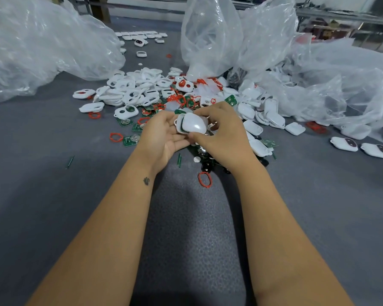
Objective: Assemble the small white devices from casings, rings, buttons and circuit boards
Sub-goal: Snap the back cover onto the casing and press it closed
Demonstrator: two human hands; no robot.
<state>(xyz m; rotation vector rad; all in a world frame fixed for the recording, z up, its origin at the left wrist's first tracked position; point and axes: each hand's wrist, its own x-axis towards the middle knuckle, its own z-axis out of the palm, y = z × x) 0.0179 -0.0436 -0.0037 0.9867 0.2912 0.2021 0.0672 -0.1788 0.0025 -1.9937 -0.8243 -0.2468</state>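
While both hands pinch it, white casing (pixel 194 125) between left hand (pixel 164 134), right hand (pixel 219 131)

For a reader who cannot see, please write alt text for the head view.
Two hands, left hand and right hand, hold a white casing above a grey table with white casings, red rings and green circuit boards.

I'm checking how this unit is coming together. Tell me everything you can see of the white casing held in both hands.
The casing is a smooth, glossy white shell, plastic by its look, rounded like a pebble, domed side towards the camera. It is held above the grey table, in front of the parts pile. A second white piece sits against its left edge, a dark strip between them. The left hand cradles it from below; the right hand pinches it from the right, thumb at its lower edge.
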